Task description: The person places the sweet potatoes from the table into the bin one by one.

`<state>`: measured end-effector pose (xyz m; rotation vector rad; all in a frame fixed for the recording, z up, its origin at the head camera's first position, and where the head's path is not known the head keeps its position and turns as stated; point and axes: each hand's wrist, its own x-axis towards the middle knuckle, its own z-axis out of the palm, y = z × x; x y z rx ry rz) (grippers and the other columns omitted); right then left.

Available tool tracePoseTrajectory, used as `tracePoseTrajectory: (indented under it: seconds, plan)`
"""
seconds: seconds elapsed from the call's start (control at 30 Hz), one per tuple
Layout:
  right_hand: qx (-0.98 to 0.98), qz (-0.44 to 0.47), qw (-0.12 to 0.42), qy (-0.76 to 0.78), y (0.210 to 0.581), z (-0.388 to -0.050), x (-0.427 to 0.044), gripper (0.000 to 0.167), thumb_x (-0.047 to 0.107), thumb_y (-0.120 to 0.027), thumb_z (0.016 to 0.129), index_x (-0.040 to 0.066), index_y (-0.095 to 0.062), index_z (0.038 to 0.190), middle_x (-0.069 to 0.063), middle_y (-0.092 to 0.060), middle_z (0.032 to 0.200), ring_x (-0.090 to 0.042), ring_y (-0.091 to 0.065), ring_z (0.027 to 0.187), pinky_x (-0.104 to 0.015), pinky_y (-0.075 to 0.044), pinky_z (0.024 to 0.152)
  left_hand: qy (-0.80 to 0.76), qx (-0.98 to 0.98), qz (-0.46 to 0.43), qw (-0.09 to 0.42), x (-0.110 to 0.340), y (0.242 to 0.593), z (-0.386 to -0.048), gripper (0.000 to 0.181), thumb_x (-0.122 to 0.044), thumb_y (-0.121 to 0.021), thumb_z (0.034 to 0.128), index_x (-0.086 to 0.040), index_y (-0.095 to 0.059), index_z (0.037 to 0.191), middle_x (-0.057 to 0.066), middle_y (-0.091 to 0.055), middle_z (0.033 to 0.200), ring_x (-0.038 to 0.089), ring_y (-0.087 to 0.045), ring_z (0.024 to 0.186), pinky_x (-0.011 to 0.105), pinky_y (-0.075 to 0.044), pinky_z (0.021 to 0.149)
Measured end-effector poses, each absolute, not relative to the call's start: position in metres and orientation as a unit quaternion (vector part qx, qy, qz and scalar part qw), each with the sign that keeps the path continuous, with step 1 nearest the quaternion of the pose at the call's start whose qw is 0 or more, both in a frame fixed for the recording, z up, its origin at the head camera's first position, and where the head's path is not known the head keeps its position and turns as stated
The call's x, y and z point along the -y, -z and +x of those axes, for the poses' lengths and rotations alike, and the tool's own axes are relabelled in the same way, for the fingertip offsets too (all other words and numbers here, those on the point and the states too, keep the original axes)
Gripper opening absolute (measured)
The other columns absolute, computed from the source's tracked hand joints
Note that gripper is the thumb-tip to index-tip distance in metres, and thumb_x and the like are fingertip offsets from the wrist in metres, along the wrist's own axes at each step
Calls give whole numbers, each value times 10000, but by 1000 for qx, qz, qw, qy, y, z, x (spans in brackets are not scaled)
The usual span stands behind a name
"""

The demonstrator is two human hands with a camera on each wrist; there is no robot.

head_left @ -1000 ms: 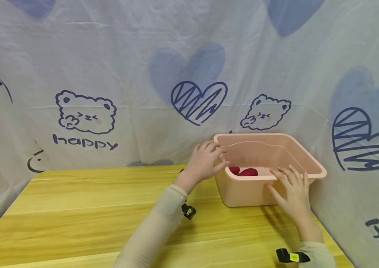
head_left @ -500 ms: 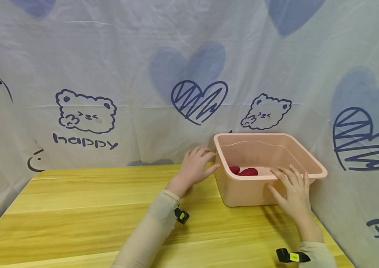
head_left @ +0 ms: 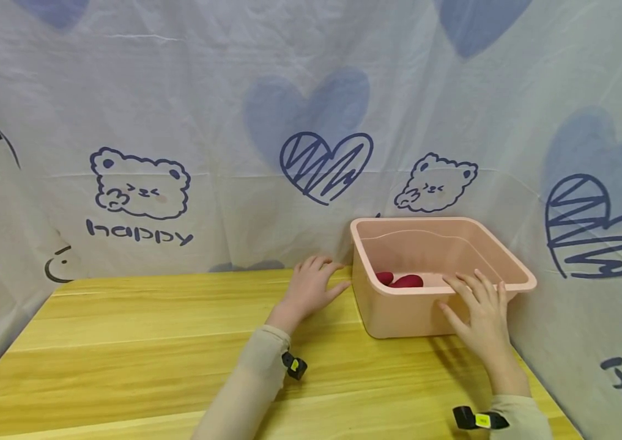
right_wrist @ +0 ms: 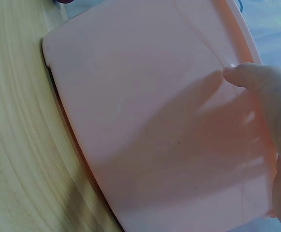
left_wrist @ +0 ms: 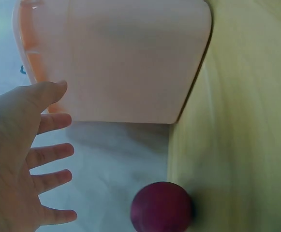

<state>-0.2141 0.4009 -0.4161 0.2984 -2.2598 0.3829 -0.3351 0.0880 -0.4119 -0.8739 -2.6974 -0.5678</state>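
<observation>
A pink plastic bin stands at the back right of the table. Inside it lie two dark red, rounded things whose kind is unclear. My left hand is beside the bin's left wall, its fingers spread and holding nothing. Below those fingers, in the left wrist view, a dark red ball-shaped thing rests on the table; the hand hides it in the head view. My right hand holds the bin's near rim, fingers over the edge and thumb against the outer wall.
The yellow wood-grain table extends left and forward of the bin. A white cloth printed with hearts and bears hangs behind it and along the right side, close to the bin.
My left hand has moved from the bin's left rim, leftward and down toward the table. My right hand and the bin have stayed in place.
</observation>
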Motion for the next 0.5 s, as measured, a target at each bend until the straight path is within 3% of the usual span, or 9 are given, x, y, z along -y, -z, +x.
tracePoseTrajectory:
  seconds: [0.5]
  plan:
    - [891, 122, 410, -152, 416, -215, -402, 469, 403, -641, 886, 118, -620, 1257, -205, -567, 1266, -483, -376, 1298, -711, -60, 1130, 204, 944, -249, 72, -76, 435, -332, 548, -523, -574, 932, -267, -504, 1411, 88, -451, 1475, 329, -390, 1386, 682, -293, 1081]
